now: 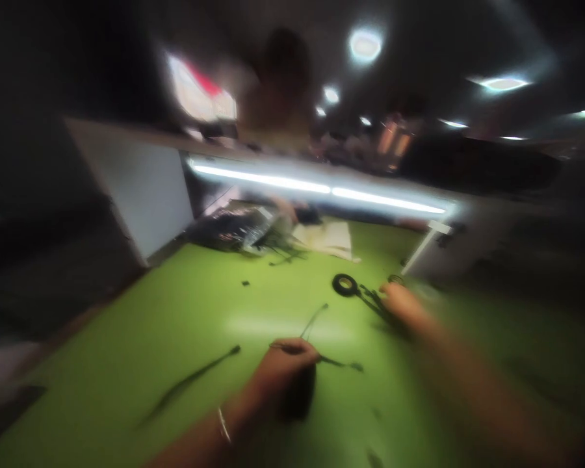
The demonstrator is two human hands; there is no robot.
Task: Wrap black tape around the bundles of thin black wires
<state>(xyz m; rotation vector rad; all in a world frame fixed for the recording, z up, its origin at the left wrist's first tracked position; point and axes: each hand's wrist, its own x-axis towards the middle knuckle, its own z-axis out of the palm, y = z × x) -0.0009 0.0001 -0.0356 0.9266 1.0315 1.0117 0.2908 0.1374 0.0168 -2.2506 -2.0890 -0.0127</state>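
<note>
My left hand (292, 361) is closed round a thin dark cable (336, 362), whose ends stick out to the right and upward over the green table. My right hand (400, 300) reaches to the right side, at a blurred bunch of dark items (373, 302); its fingers are smeared, and whether it grips any of them is unclear. Just left of these lies a roll of black tape (344, 285). Another dark cable (195, 376) lies to the left of my left hand.
The green table (175, 312) has a small black piece (246, 283) on it. At the back are dark plastic bags (234, 227) and pale paper (329, 239). White panels (151, 195) stand at the sides, below a lit tube. A blurred person (280, 97) is beyond.
</note>
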